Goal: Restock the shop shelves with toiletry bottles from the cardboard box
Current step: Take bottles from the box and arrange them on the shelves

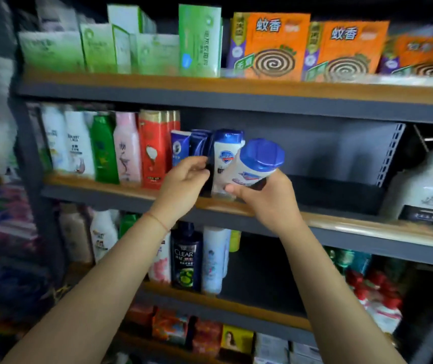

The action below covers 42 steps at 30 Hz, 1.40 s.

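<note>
My right hand (268, 199) grips a white bottle with a blue cap (256, 164), tilted just above the middle shelf (341, 224). My left hand (183, 182) curls round a dark bottle (207, 179) standing there, beside an upright white bottle (227, 153). Behind stand more blue bottles (181, 147).

Above the grip I noted orange mosquito-coil boxes (270, 46), up and to its right on the top shelf board (210, 86). Green-and-white cartons (199, 40) stood above and to its left. Well below the grip, small boxed goods (236, 340) lay on the lowest shelf. Far left of it, blurred coloured fabric (2, 214); type unreadable.
</note>
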Motion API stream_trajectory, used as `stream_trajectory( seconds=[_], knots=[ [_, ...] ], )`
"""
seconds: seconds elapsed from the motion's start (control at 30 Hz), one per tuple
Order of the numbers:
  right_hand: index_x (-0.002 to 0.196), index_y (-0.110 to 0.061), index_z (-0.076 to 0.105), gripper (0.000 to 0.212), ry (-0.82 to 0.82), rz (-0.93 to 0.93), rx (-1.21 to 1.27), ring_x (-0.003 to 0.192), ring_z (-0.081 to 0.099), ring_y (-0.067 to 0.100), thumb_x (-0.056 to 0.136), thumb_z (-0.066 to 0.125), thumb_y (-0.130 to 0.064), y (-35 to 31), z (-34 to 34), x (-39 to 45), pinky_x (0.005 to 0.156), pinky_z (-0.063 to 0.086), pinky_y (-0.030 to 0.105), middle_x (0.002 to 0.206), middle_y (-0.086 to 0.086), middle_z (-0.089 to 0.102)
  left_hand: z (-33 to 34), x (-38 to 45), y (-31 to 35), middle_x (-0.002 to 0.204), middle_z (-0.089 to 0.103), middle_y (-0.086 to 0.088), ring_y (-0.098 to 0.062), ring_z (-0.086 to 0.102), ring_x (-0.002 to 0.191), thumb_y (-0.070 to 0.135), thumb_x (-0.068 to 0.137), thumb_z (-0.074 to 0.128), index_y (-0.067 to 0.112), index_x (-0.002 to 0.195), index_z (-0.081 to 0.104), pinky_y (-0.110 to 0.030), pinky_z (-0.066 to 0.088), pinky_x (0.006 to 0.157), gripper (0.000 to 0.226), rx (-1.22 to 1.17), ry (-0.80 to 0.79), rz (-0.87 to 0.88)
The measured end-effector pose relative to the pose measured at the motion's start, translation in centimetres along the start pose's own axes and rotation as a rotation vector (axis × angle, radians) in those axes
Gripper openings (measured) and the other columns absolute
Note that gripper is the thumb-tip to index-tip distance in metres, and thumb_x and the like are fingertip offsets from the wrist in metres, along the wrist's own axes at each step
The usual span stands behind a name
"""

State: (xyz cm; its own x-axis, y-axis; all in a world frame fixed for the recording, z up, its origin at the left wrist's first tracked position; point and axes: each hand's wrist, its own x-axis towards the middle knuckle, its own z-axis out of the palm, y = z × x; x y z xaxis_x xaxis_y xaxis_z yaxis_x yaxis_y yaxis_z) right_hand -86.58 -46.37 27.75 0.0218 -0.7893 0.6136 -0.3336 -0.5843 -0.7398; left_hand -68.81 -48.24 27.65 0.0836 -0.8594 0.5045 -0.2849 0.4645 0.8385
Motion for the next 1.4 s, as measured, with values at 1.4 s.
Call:
stream_trajectory(
  seconds=[1.4],
  knots=[
    [0.115, -0.008, 0.046, 0.056, -0.15, 0.324, -0.484, 0.091, 0.061, 0.017, 0.076, 0.083, -0.026, 1.3, 2.0, 5.9, 0.065, 0.049, 0.026, 0.114, 0.007, 0.063, 1.8, 5.3, -0.1, 0.115, 0.059, 0.007, -0.013, 0.058, 0.104, 0.017, 0.086, 0.069, 0.021, 0.135, 0.05, -0.028, 0.044, 0.09, 0.053, 0.315, -0.342, -0.058]
  ],
)
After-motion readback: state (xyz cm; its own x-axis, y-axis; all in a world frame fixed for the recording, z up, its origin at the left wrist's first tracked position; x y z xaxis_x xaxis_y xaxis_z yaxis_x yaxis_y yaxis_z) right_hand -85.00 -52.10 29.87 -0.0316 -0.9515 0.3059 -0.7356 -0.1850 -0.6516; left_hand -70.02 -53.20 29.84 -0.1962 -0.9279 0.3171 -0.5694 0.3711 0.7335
